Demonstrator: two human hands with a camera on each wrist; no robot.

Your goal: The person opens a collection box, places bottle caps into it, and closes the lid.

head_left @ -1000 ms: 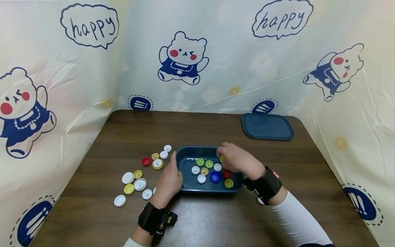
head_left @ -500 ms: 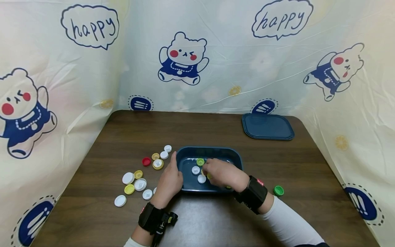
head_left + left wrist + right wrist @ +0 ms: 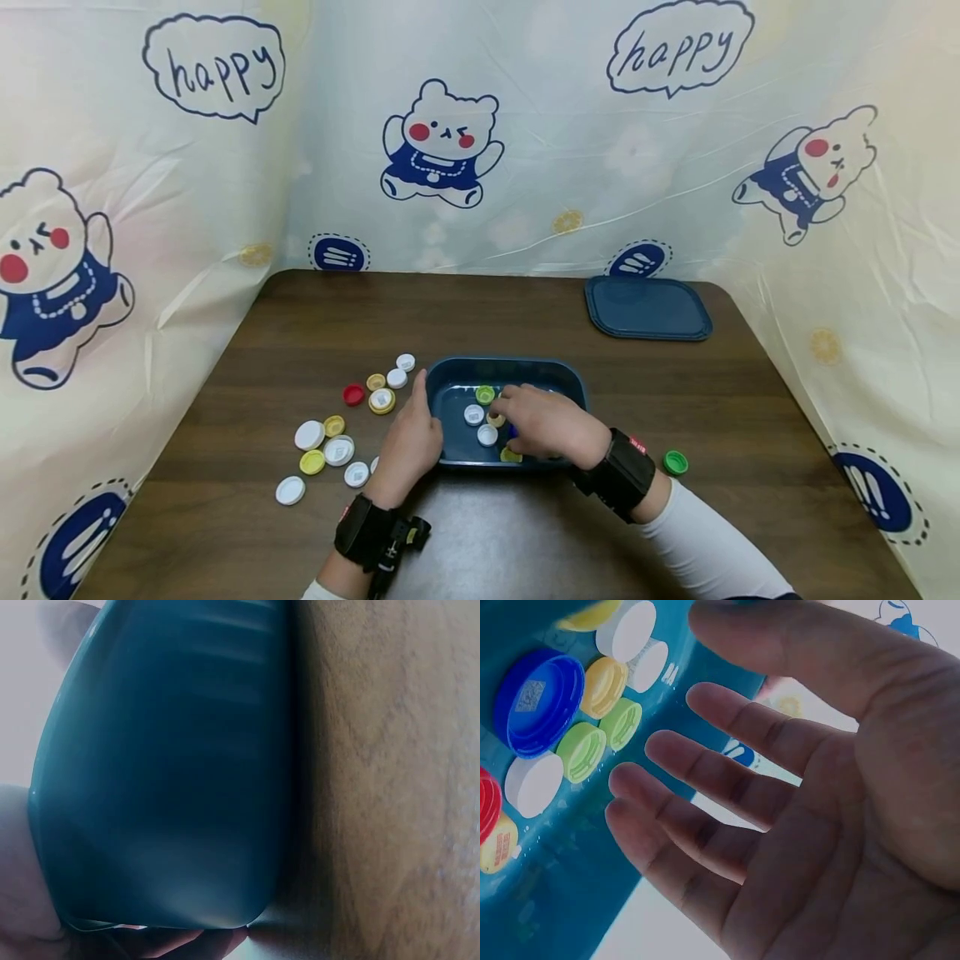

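Observation:
A dark blue tray (image 3: pixel 457 454) holds several plastic bottle caps. My left hand (image 3: pixel 411 437) grips the tray's left end; in the left wrist view the tray's side wall (image 3: pixel 172 772) fills much of the picture. Above the caps is my right hand (image 3: pixel 551 423), fingers spread and slightly bent, holding nothing in the right wrist view. Near it lie a blue cap (image 3: pixel 540 701), two light green caps (image 3: pixel 582 752), white caps (image 3: pixel 534 784) and a red cap (image 3: pixel 486 806). A yellow cap (image 3: pixel 511 455) lies by the tray's front wall. In the head view my right hand covers some caps.
Left of the tray, several white, yellow and red caps lie loose on the brown table (image 3: pixel 495 533), including a white cap (image 3: pixel 290 491) and a red cap (image 3: pixel 354 395). A green cap (image 3: pixel 675 462) sits to the right. At the back right lies a blue lid (image 3: pixel 648 308).
My right hand has moved left and towards me from the tray's right end and let go of a yellow cap, which lies near the front wall. My left hand stays in place.

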